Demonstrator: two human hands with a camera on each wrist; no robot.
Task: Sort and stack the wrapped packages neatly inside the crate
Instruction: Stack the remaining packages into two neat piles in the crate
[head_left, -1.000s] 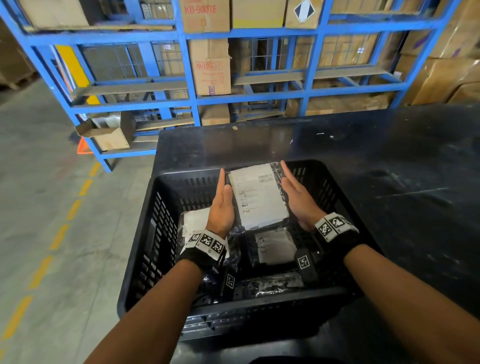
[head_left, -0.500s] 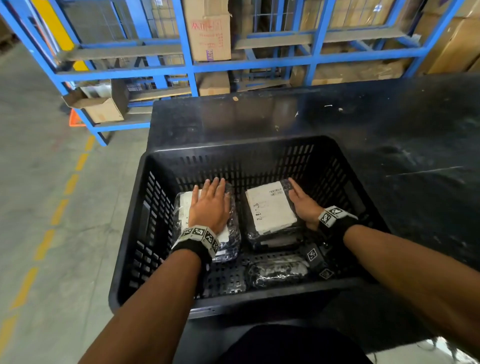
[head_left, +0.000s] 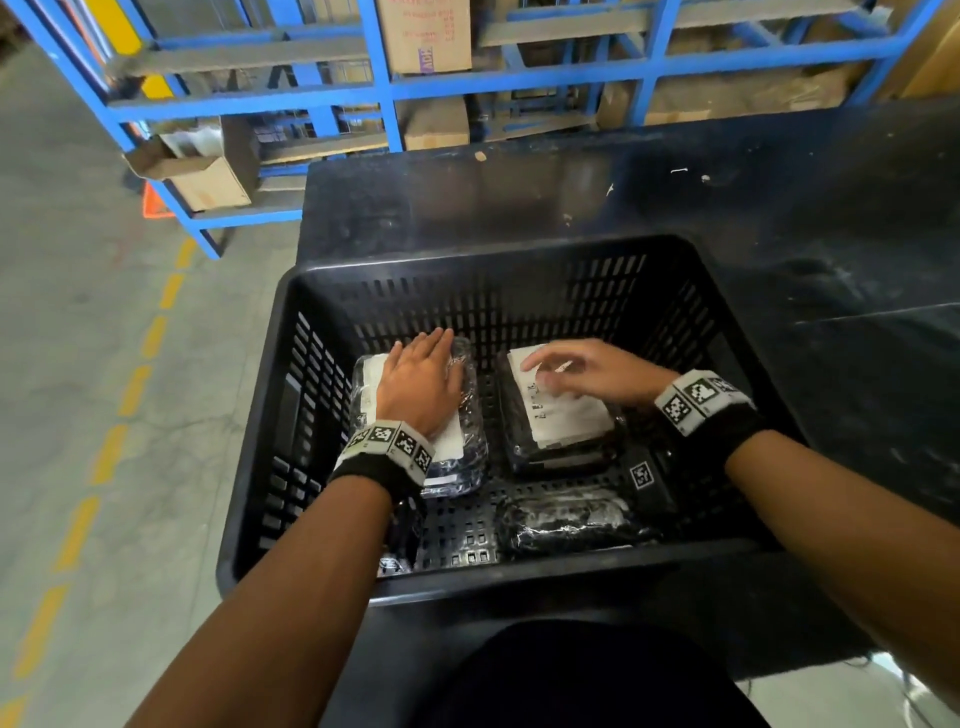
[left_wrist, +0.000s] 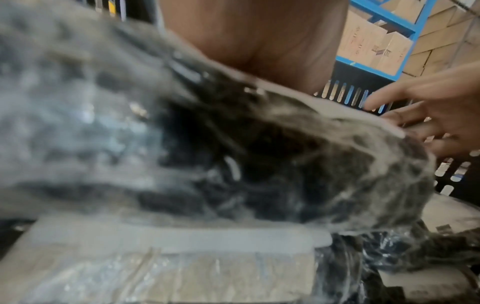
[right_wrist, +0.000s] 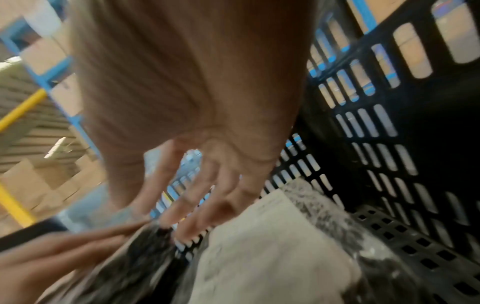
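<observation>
A black slotted crate (head_left: 519, 260) stands on a dark table and holds plastic-wrapped packages. My left hand (head_left: 423, 376) lies flat, fingers straight, on the left stack of wrapped packages (head_left: 467, 452). My right hand (head_left: 571, 366) hovers with loosely spread fingers over the white-labelled package (head_left: 566, 421) that tops the right stack. A dark wrapped package (head_left: 566, 519) lies alone near the crate's front wall. In the right wrist view the spread fingers (right_wrist: 207, 205) are just above the label (right_wrist: 272, 242). The blurred left wrist view shows wrapped plastic (left_wrist: 259, 164) close under the palm.
Blue steel racking (head_left: 384, 88) with cardboard boxes (head_left: 423, 31) stands behind the table (head_left: 675, 197). An open carton (head_left: 197, 176) sits on a low shelf at the left. Concrete floor with a dashed yellow line (head_left: 135, 384) runs along the left.
Both hands lowered the white-labelled package into the crate onto the right stack. The left hand went to rest on the left stack; the right hand let go and now hovers over the label.
</observation>
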